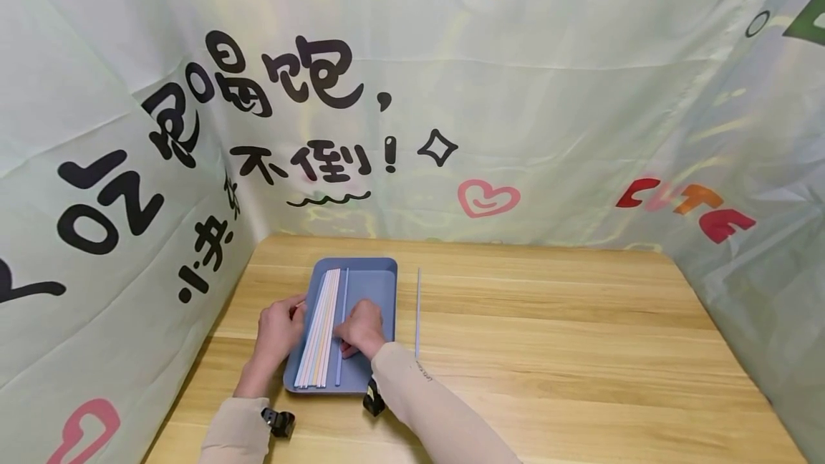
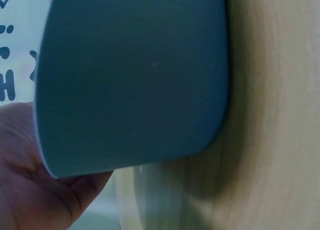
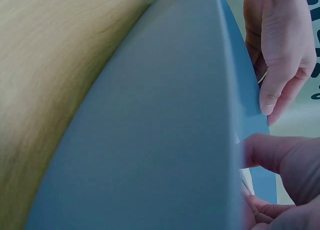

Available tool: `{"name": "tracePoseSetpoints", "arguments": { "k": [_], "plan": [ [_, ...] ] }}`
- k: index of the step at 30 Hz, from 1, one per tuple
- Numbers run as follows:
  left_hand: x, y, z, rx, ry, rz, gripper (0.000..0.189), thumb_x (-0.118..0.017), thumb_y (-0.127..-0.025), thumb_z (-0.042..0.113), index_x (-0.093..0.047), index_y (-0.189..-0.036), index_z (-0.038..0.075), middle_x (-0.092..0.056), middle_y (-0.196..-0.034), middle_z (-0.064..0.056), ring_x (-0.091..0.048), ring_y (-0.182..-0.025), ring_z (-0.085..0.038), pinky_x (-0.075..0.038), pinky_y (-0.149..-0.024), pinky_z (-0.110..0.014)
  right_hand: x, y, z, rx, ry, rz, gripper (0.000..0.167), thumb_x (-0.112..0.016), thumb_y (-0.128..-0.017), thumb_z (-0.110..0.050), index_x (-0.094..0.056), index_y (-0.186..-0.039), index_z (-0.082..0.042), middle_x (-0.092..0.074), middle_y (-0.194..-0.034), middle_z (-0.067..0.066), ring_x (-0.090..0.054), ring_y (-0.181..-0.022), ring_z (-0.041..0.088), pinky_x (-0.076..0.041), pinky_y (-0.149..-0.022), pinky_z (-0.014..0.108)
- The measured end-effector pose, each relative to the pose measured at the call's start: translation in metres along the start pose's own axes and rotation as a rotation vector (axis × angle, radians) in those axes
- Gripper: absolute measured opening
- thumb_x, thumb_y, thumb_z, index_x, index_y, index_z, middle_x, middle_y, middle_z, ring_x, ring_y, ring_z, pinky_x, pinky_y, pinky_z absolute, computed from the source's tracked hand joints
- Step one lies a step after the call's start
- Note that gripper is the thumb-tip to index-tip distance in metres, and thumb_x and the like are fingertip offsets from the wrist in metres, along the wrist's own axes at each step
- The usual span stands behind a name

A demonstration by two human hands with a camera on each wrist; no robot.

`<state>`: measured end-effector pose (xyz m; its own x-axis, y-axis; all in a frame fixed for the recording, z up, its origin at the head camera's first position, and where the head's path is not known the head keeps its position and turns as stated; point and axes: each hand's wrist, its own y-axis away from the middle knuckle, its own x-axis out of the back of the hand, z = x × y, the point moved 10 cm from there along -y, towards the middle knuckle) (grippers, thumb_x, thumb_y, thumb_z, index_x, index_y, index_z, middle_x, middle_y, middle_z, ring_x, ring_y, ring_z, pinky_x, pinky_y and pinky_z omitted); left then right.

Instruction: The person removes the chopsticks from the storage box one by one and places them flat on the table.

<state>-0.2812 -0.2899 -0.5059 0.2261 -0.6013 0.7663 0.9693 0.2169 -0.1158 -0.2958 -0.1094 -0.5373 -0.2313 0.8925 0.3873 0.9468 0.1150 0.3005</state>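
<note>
A blue rectangular tray (image 1: 377, 279) lies on the table, turned slightly. Inside it, a bundle of long thin straws (image 1: 319, 335) in white, pink, yellow and pale blue runs along the left side. One blue straw (image 1: 346, 292) lies apart, just right of the bundle. My left hand (image 1: 278, 328) grips the tray's left rim, its thumb at the edge. My right hand (image 1: 362, 328) reaches into the tray with bent fingers, fingertips at the blue straw and the bundle's right side. I cannot tell whether those fingers pinch a straw; the tray wall (image 3: 150, 120) hides part of them.
Another thin bluish straw (image 1: 418, 306) lies on the wooden table (image 1: 567, 349) to the right of the tray, near the right sleeve (image 1: 438, 399). Printed cloth walls (image 1: 548, 127) enclose the table at the back and both sides.
</note>
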Motion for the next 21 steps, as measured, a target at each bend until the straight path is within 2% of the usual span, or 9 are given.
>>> {"name": "tracePoseSetpoints", "arguments": {
  "k": [9,14,21],
  "plan": [
    [-0.001,0.001,-0.001,0.011,0.006,-0.009,0.034,-0.061,-0.105,0.007,-0.067,-0.136,-0.004,-0.075,-0.097,-0.019,-0.062,-0.081,-0.024,-0.047,-0.067,-0.030,-0.001,-0.001,0.002,-0.008,0.030,-0.031,0.047,-0.089,-0.078,-0.005,-0.051,-0.051,-0.012,-0.070,-0.057,0.019,-0.071,-0.049,0.031,-0.057,-0.045,0.037],
    [0.000,0.002,0.000,-0.001,0.006,0.005,0.034,-0.062,-0.104,0.007,-0.068,-0.135,-0.005,-0.074,-0.092,-0.018,-0.060,-0.078,-0.023,-0.045,-0.064,-0.028,0.000,-0.003,0.006,-0.036,-0.047,-0.107,0.043,-0.086,-0.083,-0.006,-0.049,-0.060,-0.013,-0.070,-0.060,0.020,-0.073,-0.052,0.032,-0.060,-0.050,0.040],
    [0.002,0.001,0.001,-0.007,0.011,0.005,0.033,-0.061,-0.104,0.007,-0.068,-0.135,-0.005,-0.076,-0.098,-0.021,-0.060,-0.078,-0.022,-0.045,-0.064,-0.027,0.014,0.000,0.001,-0.020,-0.180,-0.162,0.024,-0.079,-0.089,-0.001,-0.058,-0.077,-0.006,-0.072,-0.070,0.022,-0.074,-0.057,0.029,-0.064,-0.061,0.044]
  ]
}}
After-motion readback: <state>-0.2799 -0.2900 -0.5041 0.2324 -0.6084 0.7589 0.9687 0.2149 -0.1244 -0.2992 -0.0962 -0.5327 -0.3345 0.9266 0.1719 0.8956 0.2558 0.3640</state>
